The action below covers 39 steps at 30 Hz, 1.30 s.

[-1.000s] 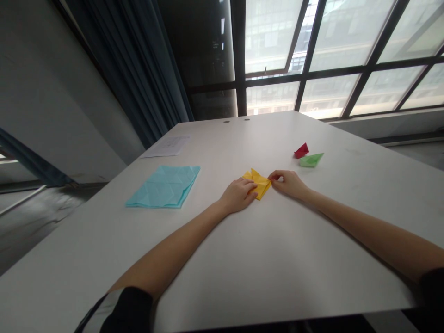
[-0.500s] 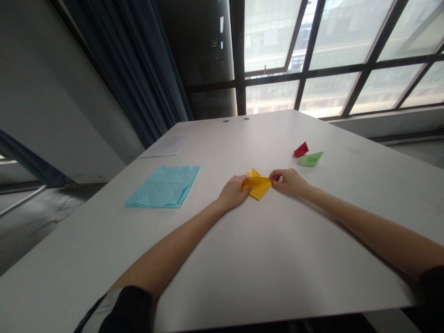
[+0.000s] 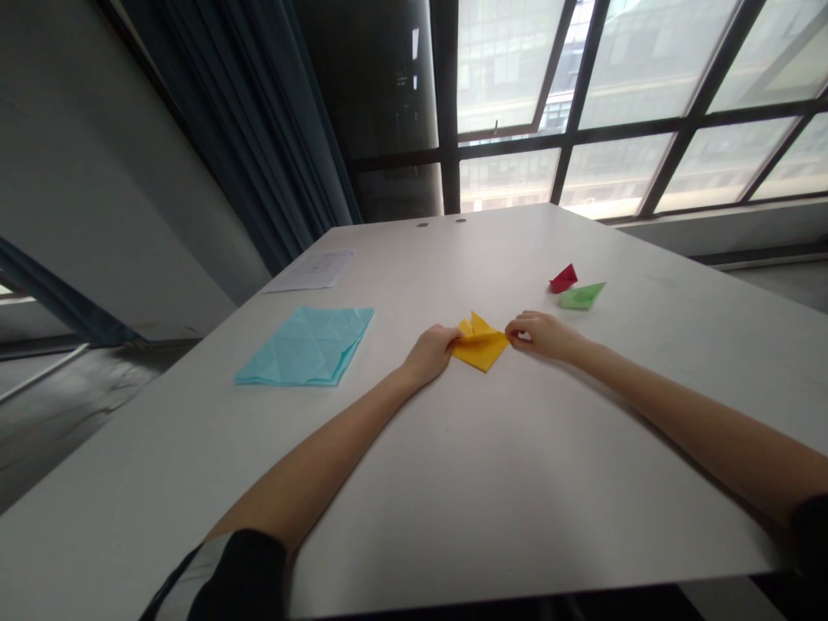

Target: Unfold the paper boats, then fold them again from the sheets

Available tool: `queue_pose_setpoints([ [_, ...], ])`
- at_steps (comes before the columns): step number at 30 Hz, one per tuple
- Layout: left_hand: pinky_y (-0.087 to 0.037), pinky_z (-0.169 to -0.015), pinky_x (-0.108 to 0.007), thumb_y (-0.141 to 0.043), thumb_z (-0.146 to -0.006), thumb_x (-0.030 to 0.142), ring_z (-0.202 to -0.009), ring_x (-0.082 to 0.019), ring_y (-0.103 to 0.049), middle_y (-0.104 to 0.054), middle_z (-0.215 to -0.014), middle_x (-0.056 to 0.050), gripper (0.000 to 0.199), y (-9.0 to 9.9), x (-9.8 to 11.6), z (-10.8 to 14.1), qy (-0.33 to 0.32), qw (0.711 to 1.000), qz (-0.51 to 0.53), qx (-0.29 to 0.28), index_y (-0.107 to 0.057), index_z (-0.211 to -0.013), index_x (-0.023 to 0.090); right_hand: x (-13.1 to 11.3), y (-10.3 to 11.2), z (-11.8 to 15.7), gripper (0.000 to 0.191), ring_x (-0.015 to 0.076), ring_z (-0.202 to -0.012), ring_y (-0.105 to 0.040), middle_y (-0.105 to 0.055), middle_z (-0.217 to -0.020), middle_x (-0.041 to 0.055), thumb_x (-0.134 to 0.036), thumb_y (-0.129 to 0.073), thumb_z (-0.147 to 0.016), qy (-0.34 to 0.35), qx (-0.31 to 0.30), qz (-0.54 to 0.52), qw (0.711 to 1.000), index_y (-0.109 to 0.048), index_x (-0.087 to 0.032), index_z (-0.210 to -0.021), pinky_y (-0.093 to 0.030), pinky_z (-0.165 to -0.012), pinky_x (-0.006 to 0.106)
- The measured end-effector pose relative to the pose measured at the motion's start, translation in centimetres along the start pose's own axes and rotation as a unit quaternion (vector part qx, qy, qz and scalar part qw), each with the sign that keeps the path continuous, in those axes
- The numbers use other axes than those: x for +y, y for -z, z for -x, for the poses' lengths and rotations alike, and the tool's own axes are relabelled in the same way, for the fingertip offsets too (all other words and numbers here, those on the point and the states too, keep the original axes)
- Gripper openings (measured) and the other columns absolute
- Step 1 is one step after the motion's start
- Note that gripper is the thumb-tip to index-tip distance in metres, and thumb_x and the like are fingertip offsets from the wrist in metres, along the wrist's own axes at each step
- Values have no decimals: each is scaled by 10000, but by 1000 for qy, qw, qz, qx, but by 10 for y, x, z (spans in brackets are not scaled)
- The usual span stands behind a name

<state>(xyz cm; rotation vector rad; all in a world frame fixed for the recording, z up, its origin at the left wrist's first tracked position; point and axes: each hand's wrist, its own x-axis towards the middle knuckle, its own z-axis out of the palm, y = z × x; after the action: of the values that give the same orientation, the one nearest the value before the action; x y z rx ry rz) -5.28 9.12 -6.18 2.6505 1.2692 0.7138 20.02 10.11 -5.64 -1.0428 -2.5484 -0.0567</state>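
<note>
A folded piece of yellow origami paper is held just above or on the white table, between my two hands. Its lower part comes to a point towards me, and small peaks stand up at its far side. My left hand pinches the paper's left corner. With thumb and fingertips pressed together, my right hand grips the right corner. Whether the paper rests on the table I cannot tell.
On the white table, a creased light-blue folded sheet lies to the left, with a printed paper beyond it. A red folded paper and a green folded paper sit at the right. Windows stand behind.
My left hand has shifted slightly left to the paper's corner, so more of the yellow paper shows. My right hand keeps its pinch on the right corner.
</note>
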Motion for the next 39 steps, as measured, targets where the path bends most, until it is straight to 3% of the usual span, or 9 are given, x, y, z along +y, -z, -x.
queue_pose_setpoints([
  [5, -439, -806, -278, -439, -804, 77, -869, -163, -557, -661, -911, -43, 265, 5, 1, 0, -90, 994, -49, -34, -632, -953, 179, 5, 1, 2, 216, 174, -754, -563, -647, -768, 69, -196, -427, -846, 66, -16, 67, 995, -638, -165, -875, -421, -671, 265],
  [14, -421, -809, -281, -417, -865, 155, -932, -154, -538, -637, -1017, -36, 257, 9, -2, 1, -158, 980, -103, -61, -618, -1013, 218, 3, 9, 2, 213, 176, -770, -567, -651, -778, 74, -187, -439, -842, 88, -52, 109, 989, -651, -166, -847, -415, -687, 273],
  [17, -420, -800, -281, -397, -882, 181, -929, -154, -530, -620, -1030, -46, 264, 8, -2, 1, -178, 974, -125, -68, -617, -1022, 220, 0, 12, 2, 205, 181, -760, -568, -654, -795, 80, -189, -447, -834, 74, -23, 101, 992, -648, -159, -861, -422, -694, 289],
  [22, -420, -796, -285, -407, -879, 192, -921, -161, -530, -620, -988, -54, 257, 10, 1, 0, -180, 971, -138, -75, -619, -1022, 222, -22, 11, -2, 250, 195, -817, -572, -657, -882, 94, -234, -415, -866, 66, 40, 54, 996, -640, -161, -948, -437, -752, 325],
  [26, -419, -793, -289, -433, -866, 188, -931, -169, -532, -622, -988, -54, 247, 13, 4, 1, -170, 972, -139, -88, -615, -1029, 227, -39, 2, -4, 260, 197, -859, -573, -654, -946, 87, -273, -439, -864, 97, 20, 15, 995, -639, -196, -1011, -443, -787, 344],
  [30, -415, -805, -286, -431, -868, 194, -932, -168, -534, -625, -986, -52, 249, 15, 3, 1, -172, 971, -135, -98, -617, -1028, 235, -41, -5, -3, 270, 191, -866, -578, -655, -959, 82, -291, -427, -877, 100, 4, 12, 995, -651, -208, -1002, -445, -788, 337],
  [39, -421, -854, -276, -476, -790, 156, -918, -163, -556, -647, -992, -59, 265, 24, 3, 5, -180, 978, -37, -97, -639, -999, 174, -43, 2, 0, 386, 216, -918, -579, -646, -1016, 91, -463, -482, -828, 96, -28, 3, 995, -639, -183, -1041, -432, -838, 367],
])
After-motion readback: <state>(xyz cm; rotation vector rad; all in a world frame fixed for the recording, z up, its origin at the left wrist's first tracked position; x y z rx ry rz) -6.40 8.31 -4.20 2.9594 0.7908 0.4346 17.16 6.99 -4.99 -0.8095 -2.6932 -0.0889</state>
